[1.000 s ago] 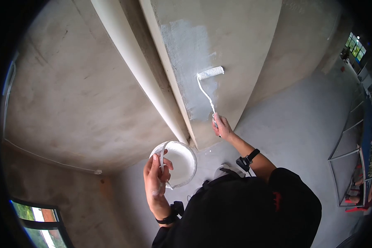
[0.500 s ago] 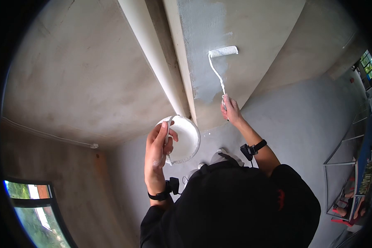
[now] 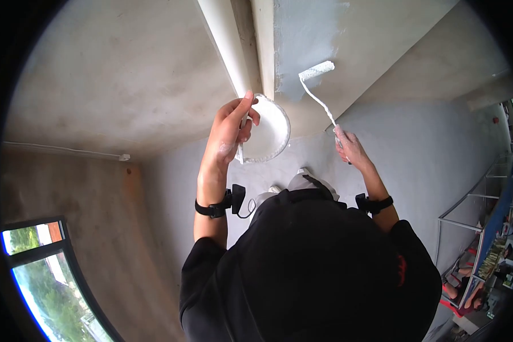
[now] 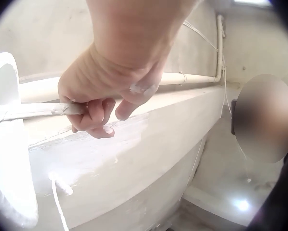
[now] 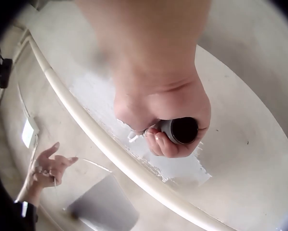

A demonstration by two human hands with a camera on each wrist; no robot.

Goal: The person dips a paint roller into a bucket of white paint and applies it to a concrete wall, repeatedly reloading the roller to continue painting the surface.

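My left hand (image 3: 229,128) grips the pale handle (image 4: 36,111) of a white bucket (image 3: 278,122), which hangs beside the wall corner. The bucket's inside is coated white. My right hand (image 3: 352,149) has its fingers curled round a paint roller's grip, whose dark round end (image 5: 185,130) shows in the right wrist view. From that grip a white-coated bent rod leads up to the white roller sleeve (image 3: 317,70). In the head view the sleeve overlaps the lower right edge of a wet grey paint patch (image 3: 302,43) on the wall. White smears mark my left hand.
A white vertical pipe (image 3: 225,45) runs along the corner left of the painted face. Grey floor (image 3: 404,154) spreads to the right, with metal frames (image 3: 461,222) and seated people beyond. A window (image 3: 45,273) is at lower left, and my shoes (image 3: 303,171) stand below.
The head view has tilted, so the bucket and left hand sit higher in it. Against the wall, the roller has moved down toward the patch's lower edge. Both hands keep their grips.
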